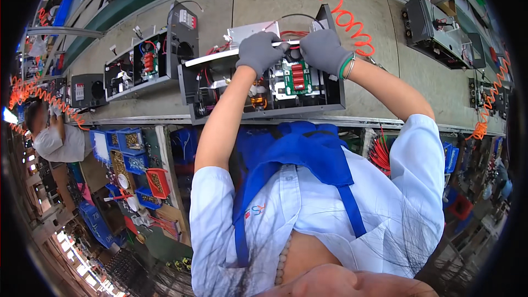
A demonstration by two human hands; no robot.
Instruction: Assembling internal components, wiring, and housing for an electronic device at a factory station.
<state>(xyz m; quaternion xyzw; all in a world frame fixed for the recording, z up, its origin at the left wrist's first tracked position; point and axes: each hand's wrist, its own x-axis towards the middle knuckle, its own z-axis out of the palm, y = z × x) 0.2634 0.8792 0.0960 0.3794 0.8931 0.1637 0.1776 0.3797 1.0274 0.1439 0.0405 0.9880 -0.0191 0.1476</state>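
Note:
An open dark metal case lies on the bench before me. Inside are a green circuit board with red cylindrical parts, a copper-coloured coil and loose wires. Both hands wear grey gloves. My left hand is closed at a long white strip along the case's far side. Close beside it, my right hand is closed near the far right corner, under a black cable. Fingertips of both almost meet over dark and red wiring; what they pinch is hidden.
A similar open case stands left, another dark unit at far right. Orange coiled hoses hang over the bench. Below the bench edge are blue bins and a red bin of small parts. A co-worker is at left.

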